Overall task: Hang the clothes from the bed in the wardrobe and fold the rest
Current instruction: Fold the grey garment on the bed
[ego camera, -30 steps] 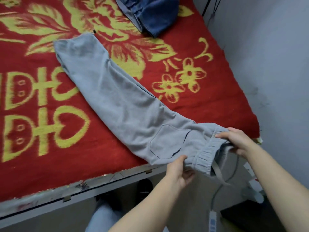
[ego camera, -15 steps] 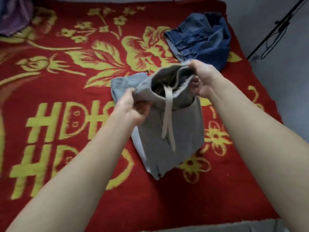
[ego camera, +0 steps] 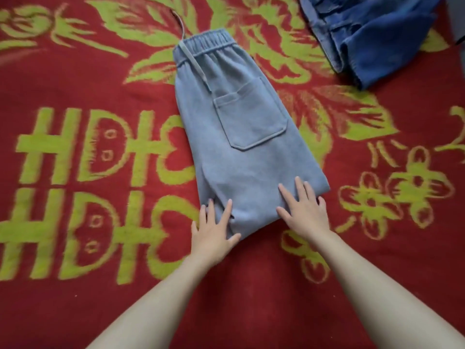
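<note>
head view, sweatpants (ego camera: 241,157): grey, folded over into a short flat stack, lying on the bed near the middle of the frame, folded edge nearest the camera.
head view, waistband (ego camera: 208,42): elasticated, at the far end of the stack, resting on the blanket.
head view, drawstring (ego camera: 195,62): flat grey cord at the waistband's left side, one end slanting down across the fabric toward the pocket, the other trailing out beyond the waistband.
head view, pocket (ego camera: 249,117): patch type, facing up, on the far half of the stack.
head view, left hand (ego camera: 214,231): laid flat on the near-left corner of the fold, fingers straight and spread, pressing down, grasping nothing.
head view, right hand (ego camera: 305,212): laid flat on the near-right corner, fingers straight, pressing down, grip released.
head view, blanket (ego camera: 100,79): red with yellow-green flowers and characters, spread under everything.
head view, denim garment (ego camera: 377,39): blue, crumpled, at the far right, well apart from the sweatpants.
</note>
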A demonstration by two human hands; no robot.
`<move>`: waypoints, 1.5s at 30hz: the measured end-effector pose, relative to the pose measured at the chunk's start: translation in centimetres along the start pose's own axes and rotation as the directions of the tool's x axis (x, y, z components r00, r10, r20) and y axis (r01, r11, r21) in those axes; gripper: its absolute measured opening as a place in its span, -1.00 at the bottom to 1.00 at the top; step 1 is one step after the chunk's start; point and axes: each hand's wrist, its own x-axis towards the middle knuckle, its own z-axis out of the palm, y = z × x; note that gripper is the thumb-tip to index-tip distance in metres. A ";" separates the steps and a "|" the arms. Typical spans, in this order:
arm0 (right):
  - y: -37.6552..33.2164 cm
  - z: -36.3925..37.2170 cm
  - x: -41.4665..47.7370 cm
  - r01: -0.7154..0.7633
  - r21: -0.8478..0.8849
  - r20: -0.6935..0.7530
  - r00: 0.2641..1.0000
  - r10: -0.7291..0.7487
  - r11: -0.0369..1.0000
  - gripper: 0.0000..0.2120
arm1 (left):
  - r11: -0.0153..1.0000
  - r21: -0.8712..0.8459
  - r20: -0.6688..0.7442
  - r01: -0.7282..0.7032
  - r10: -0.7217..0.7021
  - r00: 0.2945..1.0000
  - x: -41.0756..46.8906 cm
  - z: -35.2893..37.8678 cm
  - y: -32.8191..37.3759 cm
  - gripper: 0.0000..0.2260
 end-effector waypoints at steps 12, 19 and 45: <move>4.3 -2.0 3.5 -0.197 0.952 0.099 0.921 0.376 0.233 -0.28 | 0.120 -0.991 -0.033 0.064 -0.673 0.739 0.2 0.0 6.0 -0.23; 4.8 -3.4 2.9 -0.315 0.942 0.335 0.878 0.341 -0.116 -0.79 | -0.180 -0.942 0.335 0.283 -0.504 0.796 -0.6 -1.5 4.0 -0.84; -2.9 -22.0 6.5 0.088 0.852 -0.102 0.995 -0.002 0.516 -0.35 | 0.168 -0.967 -0.234 -0.193 -0.278 0.931 0.0 -22.4 2.3 -0.18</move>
